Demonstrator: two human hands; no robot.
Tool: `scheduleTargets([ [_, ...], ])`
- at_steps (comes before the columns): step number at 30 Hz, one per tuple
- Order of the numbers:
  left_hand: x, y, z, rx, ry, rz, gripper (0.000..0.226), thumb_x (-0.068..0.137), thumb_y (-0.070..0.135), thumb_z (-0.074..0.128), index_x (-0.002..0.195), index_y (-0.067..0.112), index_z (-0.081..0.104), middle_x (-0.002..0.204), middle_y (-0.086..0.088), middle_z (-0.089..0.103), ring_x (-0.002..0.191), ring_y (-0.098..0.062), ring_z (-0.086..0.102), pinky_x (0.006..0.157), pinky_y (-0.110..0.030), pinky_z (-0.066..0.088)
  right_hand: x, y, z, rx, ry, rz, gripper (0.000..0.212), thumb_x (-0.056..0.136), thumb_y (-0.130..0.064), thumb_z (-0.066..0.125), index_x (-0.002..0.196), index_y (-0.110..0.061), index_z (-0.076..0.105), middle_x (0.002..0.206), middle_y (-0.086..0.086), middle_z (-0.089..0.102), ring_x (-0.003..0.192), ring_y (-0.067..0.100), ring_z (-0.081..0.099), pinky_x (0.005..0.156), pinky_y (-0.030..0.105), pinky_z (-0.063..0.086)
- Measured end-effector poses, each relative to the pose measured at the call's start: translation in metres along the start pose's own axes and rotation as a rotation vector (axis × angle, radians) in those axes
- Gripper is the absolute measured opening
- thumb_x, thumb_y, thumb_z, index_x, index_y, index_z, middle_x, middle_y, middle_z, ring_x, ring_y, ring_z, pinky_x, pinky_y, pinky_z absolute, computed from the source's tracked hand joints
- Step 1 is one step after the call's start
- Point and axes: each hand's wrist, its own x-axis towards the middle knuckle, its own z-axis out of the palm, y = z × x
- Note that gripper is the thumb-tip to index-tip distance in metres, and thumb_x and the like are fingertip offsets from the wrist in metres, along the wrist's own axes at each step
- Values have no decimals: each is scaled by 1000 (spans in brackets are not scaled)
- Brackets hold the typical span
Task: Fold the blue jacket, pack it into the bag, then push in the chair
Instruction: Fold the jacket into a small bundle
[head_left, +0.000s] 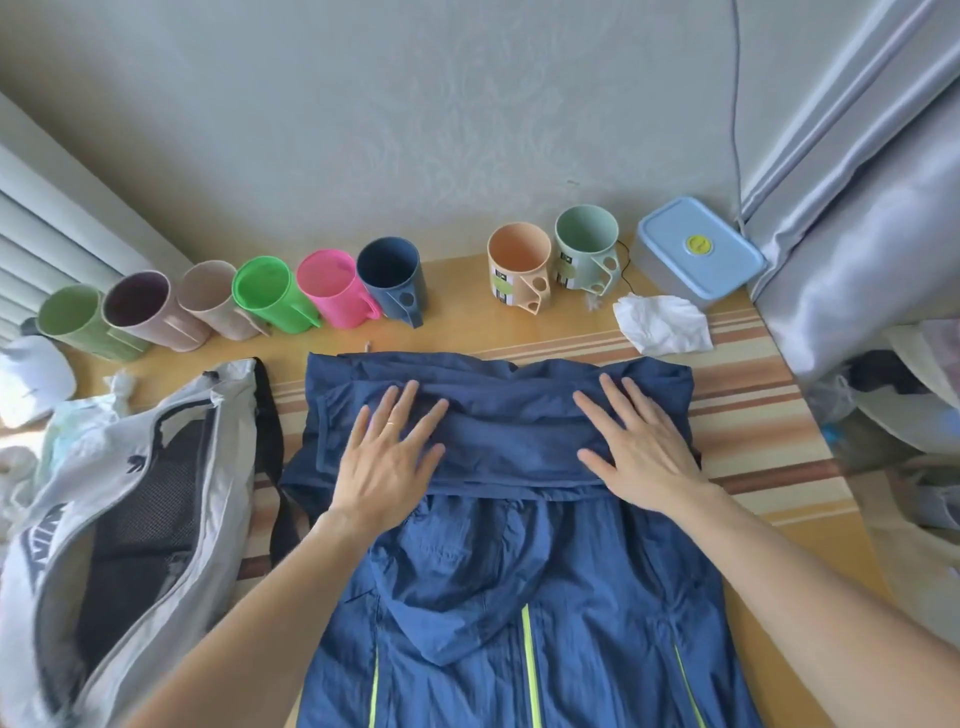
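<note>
step: folding, far end already turned over | jacket (519, 561) centre frame on table (769, 457) | left hand (387, 457), right hand (641, 449) flat, fingers straight, pressing fold | bag (104, 519) unzipped, lower left | next: likely another fold toward the viewer, then into bag
</note>
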Motion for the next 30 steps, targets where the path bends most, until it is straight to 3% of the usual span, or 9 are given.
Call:
scheduleTargets([
  [4,13,-11,1,14,-29,-280,72,103,51,39,163,33,5,172,-13,-1,158,-36,2,125,-56,12,13,5,-4,46,-38,106,81,96,-56,43,160,-29,3,169,11,-7,155,36,-1,124,52,13],
  [9,-20,16,18,62,134,266,61,105,50,42,161,34,24,172,-7,8,158,-29,6,124,-57,18,-12,-36,16,64,162,-255,67,102,-56,32,160,-29,11,170,8,0,156,31,-3,126,50,7],
  [12,-41,15,41,20,10,58,62,105,56,33,161,40,16,173,-3,2,159,-24,2,124,-53,20,-19,-30,35,54,99,-177,70,100,-56,34,160,-25,15,169,12,6,156,31,3,121,54,23],
  [15,-68,29,35,-201,125,-238,60,103,51,42,159,34,30,170,-7,18,156,-25,18,124,-45,23,-46,-44,19,323,369,30,62,96,-48,56,146,-13,44,151,15,44,139,32,41,109,42,42],
  [17,-92,43,27,-296,263,-449,52,100,45,53,149,28,47,151,-12,42,135,-31,42,106,-44,40,-75,-73,7,575,406,271,54,88,-55,65,126,-20,51,113,1,63,104,22,60,83,38,51],
  [20,-113,57,24,-571,212,-698,38,96,33,64,133,33,54,127,-4,49,102,-18,54,81,-32,41,-92,-116,14,805,19,521,57,78,-61,69,109,-27,35,76,-7,68,79,21,65,70,39,50],
  [24,-112,66,20,-670,91,-481,29,95,12,65,117,32,65,109,4,58,71,-9,54,69,-11,41,-86,-118,22,841,76,474,40,79,-5,69,98,-25,40,68,-3,56,62,18,56,58,36,46],
  [27,-112,74,20,-402,126,-355,27,94,22,68,120,24,67,135,-4,50,98,-14,60,87,-33,54,-88,-88,10,541,328,452,29,74,4,65,92,-17,54,85,0,56,75,30,57,60,39,44],
  [30,-118,83,36,-147,186,-97,44,98,35,62,141,22,59,163,-14,33,148,-37,34,115,-48,38,-98,-81,15,296,436,287,27,85,-11,68,111,-14,63,122,13,56,109,39,54,83,50,53],
])
